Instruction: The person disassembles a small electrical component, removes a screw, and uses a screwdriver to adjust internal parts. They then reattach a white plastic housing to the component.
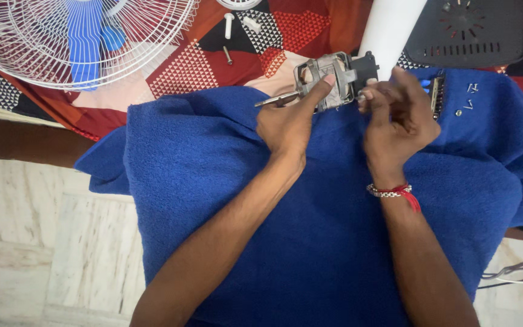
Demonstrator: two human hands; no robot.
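A: Grey metal, that's the fan motor [328, 82] — squarish frame, copper-ish winding showing in the middle, black plastic block on its right end. Sits at the far edge of the blue towel [310, 242].

B: Hands?

A: Left hand [289, 124] grips the motor's near left side, forefinger laid up along the frame. A thin metal shaft [273, 100] sticks out left past that hand. Right hand [398, 115] is curled at the motor's right end, fingertips pinched on something small there.

B: What is it pinching?

A: Can't tell, the fingers hide it. Motor's underside is hidden too.

B: Cut off?

A: White tube [391, 27] behind the motor runs out the top. Dark vented cover [467, 30] top right is clipped. White fan guard [80, 36] with blue blades, top left, also clipped.

B: Containers?

A: The towel just carries loose bits: small screws [470, 97] at right, near the right hand. White bolt [229, 25] and a dark screw [227, 56] lie on the red patterned cloth [183, 66] beyond.
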